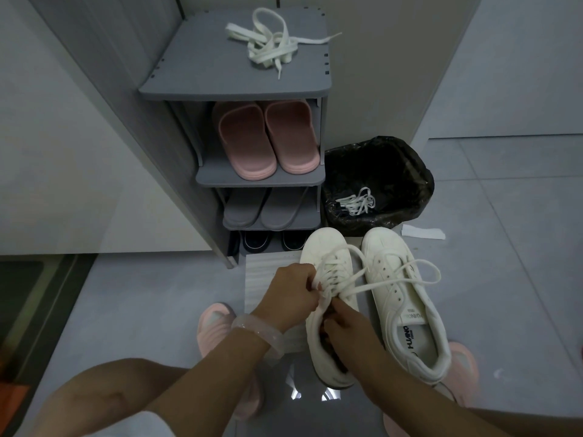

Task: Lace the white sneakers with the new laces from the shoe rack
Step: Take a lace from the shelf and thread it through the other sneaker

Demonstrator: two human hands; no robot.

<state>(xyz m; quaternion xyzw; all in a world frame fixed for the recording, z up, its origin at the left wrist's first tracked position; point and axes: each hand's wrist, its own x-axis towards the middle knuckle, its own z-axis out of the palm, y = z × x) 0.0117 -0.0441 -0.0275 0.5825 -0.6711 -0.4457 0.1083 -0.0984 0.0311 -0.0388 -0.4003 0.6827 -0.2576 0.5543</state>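
The grey shoe rack [233, 67] is standing against the wall with a loose bundle of new laces [271, 45] lying on its top shelf, still waiting to be used. Beside it, a black-lined bin [375, 181] is holding a tangle of discarded laces [356, 201]. On the floor, the two white sneakers are sitting side by side: the right sneaker [407, 298] is lying unlaced, while the left sneaker [328, 310] is being worked on. The left hand [291, 291] is pinching a lace [378, 283] near the upper eyelets, and the right hand [342, 326] is curling round the lace just below. That long loop is trailing over the right sneaker, so a hard pull is likely to snag it there or leave the ends uneven.
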